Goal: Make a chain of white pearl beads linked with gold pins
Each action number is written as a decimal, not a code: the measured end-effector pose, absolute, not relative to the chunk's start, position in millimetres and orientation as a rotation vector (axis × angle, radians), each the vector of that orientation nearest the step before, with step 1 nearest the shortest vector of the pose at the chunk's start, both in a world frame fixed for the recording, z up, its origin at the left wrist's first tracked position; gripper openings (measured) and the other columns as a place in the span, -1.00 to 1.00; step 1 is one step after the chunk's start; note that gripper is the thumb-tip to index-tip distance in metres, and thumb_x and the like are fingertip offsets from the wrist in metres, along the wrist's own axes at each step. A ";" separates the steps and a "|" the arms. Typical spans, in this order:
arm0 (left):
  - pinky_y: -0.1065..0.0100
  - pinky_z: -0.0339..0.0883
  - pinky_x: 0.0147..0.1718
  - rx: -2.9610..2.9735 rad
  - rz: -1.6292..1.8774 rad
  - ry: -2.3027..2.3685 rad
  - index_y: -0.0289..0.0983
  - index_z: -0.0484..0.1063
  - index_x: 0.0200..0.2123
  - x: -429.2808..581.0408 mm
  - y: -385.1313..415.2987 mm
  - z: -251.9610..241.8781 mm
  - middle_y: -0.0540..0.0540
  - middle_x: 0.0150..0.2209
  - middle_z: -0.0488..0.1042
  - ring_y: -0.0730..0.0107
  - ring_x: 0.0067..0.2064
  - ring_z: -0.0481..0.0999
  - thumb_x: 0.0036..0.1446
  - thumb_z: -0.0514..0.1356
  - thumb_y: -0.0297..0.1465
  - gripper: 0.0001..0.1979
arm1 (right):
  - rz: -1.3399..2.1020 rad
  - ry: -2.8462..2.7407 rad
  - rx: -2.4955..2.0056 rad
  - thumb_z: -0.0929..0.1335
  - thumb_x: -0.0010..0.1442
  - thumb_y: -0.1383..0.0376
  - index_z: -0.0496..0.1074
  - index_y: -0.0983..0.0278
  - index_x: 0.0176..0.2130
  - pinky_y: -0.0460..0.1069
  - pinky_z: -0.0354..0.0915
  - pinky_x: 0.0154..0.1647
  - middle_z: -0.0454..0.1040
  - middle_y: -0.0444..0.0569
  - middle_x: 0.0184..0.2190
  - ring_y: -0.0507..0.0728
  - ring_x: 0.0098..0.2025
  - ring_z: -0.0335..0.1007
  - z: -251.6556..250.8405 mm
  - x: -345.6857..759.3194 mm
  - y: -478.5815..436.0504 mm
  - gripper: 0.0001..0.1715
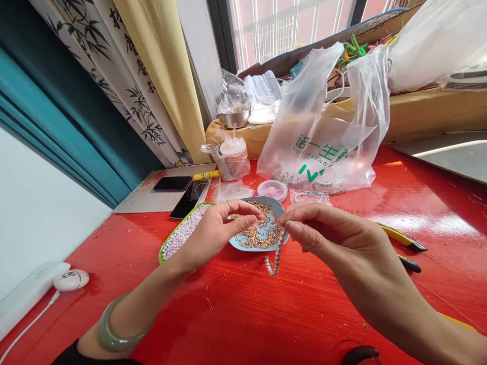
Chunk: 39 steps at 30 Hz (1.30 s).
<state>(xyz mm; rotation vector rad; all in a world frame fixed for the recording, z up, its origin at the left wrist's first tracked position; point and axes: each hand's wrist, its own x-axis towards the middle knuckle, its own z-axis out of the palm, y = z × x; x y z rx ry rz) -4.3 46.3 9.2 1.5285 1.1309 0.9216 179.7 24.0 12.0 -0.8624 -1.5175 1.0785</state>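
Observation:
My right hand pinches one end of a bead strand between thumb and fingertips. The strand of small pearly and gold beads hangs down and curls up at its lower end, just above the table. My left hand is held over the near left side of a pale blue plate of loose gold beads. Its thumb and index fingertips come together; anything between them is too small to make out. Under the left hand, partly hidden, lies a green-rimmed tray of white pearl beads.
Yellow-and-black pliers lie beside my right hand. Behind the plate are a round clear lid, a bagged cup and a large plastic bag. Two phones, one here, lie back left. A white mouse sits far left.

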 end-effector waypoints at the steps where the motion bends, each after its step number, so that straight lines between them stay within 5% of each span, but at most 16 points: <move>1: 0.38 0.28 -0.19 1.588 0.901 1.201 -0.28 0.47 -0.30 -7.8 50.8 9.1 -0.03 -0.26 0.49 0.42 -0.21 0.44 0.07 0.21 -0.37 -0.88 | 1.066 -1.503 -0.868 0.36 0.11 0.33 0.46 0.24 -0.42 -0.19 0.20 -0.53 0.39 -0.21 -0.56 -0.06 -0.52 0.24 11.8 179.9 24.4 -0.92; 13: 0.15 0.22 -0.12 2.466 0.267 1.557 -0.27 0.51 -0.42 -27.7 68.7 -10.4 -0.12 -0.37 0.47 0.17 -0.11 0.31 0.09 0.07 -0.52 -0.79 | 0.993 -1.554 -0.852 0.26 0.20 0.38 0.37 0.25 -0.37 -0.24 0.23 -0.57 0.35 -0.25 -0.64 -0.11 -0.58 0.27 9.7 178.8 23.4 -0.88; 24: 0.27 0.20 -0.16 2.521 0.216 1.447 -0.23 0.51 -0.49 -24.6 66.9 -5.9 -0.01 -0.38 0.48 0.28 -0.19 0.26 0.01 0.04 -0.65 -0.70 | 1.040 -1.473 -0.864 0.29 0.16 0.36 0.37 0.26 -0.44 -0.26 0.21 -0.60 0.36 -0.24 -0.64 -0.12 -0.59 0.25 10.8 178.9 26.0 -0.86; 39: 0.26 0.19 -0.25 2.459 0.027 1.604 -0.20 0.56 -0.34 -24.1 64.7 -8.3 -0.11 -0.37 0.30 0.25 -0.26 0.32 0.10 -0.01 -0.52 -0.67 | 1.110 -1.482 -0.924 0.31 0.10 0.33 0.39 0.28 -0.47 -0.17 0.22 -0.55 0.37 -0.17 -0.58 -0.04 -0.53 0.24 13.1 176.5 25.2 -0.87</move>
